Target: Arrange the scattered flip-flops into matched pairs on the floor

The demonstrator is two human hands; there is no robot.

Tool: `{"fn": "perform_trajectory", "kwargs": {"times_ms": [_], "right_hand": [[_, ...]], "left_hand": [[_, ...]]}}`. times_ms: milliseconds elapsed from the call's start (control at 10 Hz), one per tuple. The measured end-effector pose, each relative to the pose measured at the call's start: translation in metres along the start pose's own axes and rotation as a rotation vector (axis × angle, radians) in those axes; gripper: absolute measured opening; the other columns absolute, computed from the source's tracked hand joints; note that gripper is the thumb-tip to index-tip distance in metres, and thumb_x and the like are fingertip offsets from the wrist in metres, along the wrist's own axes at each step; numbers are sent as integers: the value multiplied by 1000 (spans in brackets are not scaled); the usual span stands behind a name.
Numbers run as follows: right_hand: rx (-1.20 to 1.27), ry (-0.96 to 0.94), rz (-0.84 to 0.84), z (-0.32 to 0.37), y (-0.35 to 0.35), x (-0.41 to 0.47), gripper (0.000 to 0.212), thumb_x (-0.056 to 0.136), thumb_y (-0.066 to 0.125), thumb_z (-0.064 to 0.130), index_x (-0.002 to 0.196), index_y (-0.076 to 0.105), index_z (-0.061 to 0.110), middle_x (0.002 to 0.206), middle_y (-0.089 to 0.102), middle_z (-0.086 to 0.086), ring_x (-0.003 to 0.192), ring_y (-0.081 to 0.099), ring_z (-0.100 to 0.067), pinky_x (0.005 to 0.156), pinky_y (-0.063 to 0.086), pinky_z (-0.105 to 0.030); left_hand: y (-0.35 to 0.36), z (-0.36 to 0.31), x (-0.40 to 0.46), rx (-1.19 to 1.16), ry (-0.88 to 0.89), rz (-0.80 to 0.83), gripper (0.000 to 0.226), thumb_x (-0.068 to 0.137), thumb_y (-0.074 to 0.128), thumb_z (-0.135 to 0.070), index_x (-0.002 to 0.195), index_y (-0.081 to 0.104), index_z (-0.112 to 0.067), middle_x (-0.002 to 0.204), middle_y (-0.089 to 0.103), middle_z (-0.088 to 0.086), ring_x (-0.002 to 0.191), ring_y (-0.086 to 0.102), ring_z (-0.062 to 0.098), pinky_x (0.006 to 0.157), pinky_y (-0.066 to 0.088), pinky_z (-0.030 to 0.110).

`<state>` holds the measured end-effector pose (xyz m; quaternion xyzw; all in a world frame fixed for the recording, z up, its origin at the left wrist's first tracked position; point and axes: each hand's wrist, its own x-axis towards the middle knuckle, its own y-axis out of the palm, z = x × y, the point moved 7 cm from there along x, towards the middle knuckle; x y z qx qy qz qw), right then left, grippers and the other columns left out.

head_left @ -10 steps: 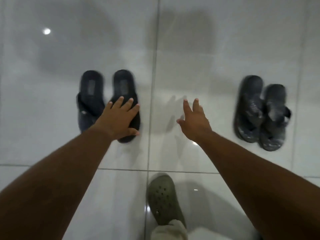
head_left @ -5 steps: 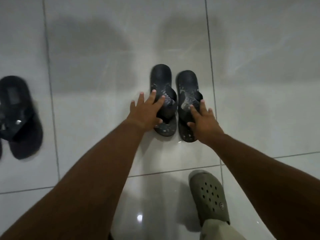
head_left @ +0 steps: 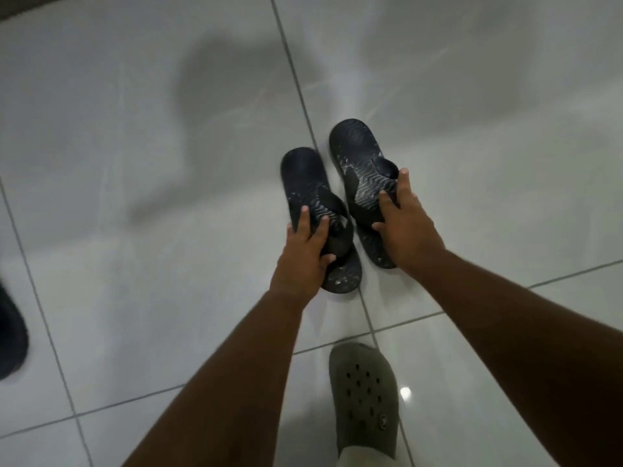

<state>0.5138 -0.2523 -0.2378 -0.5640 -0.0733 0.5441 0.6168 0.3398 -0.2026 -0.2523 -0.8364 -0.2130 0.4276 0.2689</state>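
Note:
Two dark, scuffed flip-flops with wavy footbeds lie side by side on the white tiled floor. My left hand grips the left flip-flop over its strap, fingers curled around it. My right hand holds the right flip-flop at its strap and outer edge; this one sits a little farther away than the left one. Part of another dark flip-flop shows at the left edge of the view.
My foot in an olive-green clog stands on the tiles just below the pair. Grey grout lines cross the glossy floor. Soft shadows fall on the tiles above and to the left.
Both hands went from resting on the dark pair to gripping one flip-flop each. The right flip-flop has shifted farther away. The view has swung right, pushing the other pair almost out of frame.

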Motion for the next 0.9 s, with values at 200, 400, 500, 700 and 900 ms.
{"fn": "perform_trajectory", "kwargs": {"times_ms": [200,400,500,700,900], "right_hand": [[-68,32,-19,-67,-41,16,60,96,55,23,148,31,9,163,-11,-16,133,39,-43,106,39,-49],[-50,51,14,-89,-53,20,56,97,53,25,148,33,12,162,-15,-13,136,36,-39,106,40,-48],[-53,57,16,-89,-51,20,56,97,53,24,148,33,14,162,-15,-13,142,27,-38,110,38,-50],[-95,34,92,-63,-62,6,73,95,52,41,154,14,23,164,-9,-11,148,5,-42,113,26,-59],[-102,-73,119,27,-116,-41,82,91,53,52,154,9,24,164,-4,-11,149,1,-39,115,23,-56]], "left_hand": [[25,-77,41,14,55,13,71,94,53,-28,153,13,-26,163,-14,3,149,-6,36,117,27,51],[35,-89,61,88,88,70,71,95,51,-33,153,11,-28,163,-16,1,149,-9,36,116,23,51],[33,-90,63,106,82,82,71,94,51,-35,153,11,-28,163,-16,1,149,-8,37,118,22,53],[-2,-87,39,207,1,144,94,84,55,-59,151,-7,-36,162,-19,1,148,-9,42,115,13,63],[-104,-58,-60,268,-148,124,98,78,45,-75,151,-4,-33,164,-11,2,150,-5,35,116,13,60]]}}
